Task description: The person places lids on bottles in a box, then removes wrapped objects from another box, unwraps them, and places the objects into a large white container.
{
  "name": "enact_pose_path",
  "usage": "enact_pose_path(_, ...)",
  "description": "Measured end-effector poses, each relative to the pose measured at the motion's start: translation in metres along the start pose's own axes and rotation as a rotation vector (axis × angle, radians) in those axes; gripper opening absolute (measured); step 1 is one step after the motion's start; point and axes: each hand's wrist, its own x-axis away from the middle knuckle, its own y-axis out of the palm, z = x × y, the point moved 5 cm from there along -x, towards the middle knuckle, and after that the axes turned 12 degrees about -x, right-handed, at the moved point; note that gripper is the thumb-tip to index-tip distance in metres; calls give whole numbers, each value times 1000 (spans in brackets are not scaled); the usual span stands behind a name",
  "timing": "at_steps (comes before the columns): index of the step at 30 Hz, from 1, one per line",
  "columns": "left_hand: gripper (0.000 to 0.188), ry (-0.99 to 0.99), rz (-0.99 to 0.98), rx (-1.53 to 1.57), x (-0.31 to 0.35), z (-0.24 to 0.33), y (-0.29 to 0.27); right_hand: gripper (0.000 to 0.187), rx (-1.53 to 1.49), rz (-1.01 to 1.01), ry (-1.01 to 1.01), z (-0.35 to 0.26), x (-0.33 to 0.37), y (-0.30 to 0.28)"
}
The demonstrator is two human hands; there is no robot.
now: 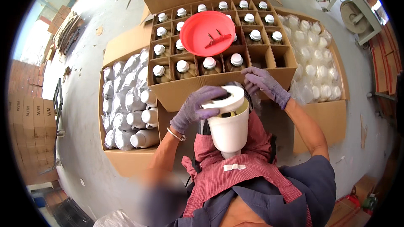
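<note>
Above the lap of a red checked apron (235,176), a white tub (229,133) stands roughly upright, narrowing at its lower end. The left hand (198,107), in a purple-grey glove, has its fingers and thumb clamped on a white lid (235,96), which lies tilted over the tub's mouth; through the gap below it something yellow and dark shows. The right hand (266,85), gloved alike, is bent with fingers slightly apart, near the lid and by the front of a divided carton (185,91); whether it touches the carton cannot be told. White-capped bottles (209,64) fill most compartments, and a red dish (192,38) rests on top, holding a red stick (219,40) and small dark pointed pieces. To the left, an open box (130,162) holds white bottles (145,138), many in clear wrap.
</note>
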Motion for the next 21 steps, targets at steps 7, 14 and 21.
enact_pose_path(7,55,179,-98,-102,4,-6,24,39,527,-187,-464,10,18,62)
enact_pose_path(14,52,102,-7,-317,21,24,40,43,556,-485,-341,37,2,67)
enact_pose_path(21,37,-313,580,416,71,-54,110,44,610,-321,-623,3,98,26)
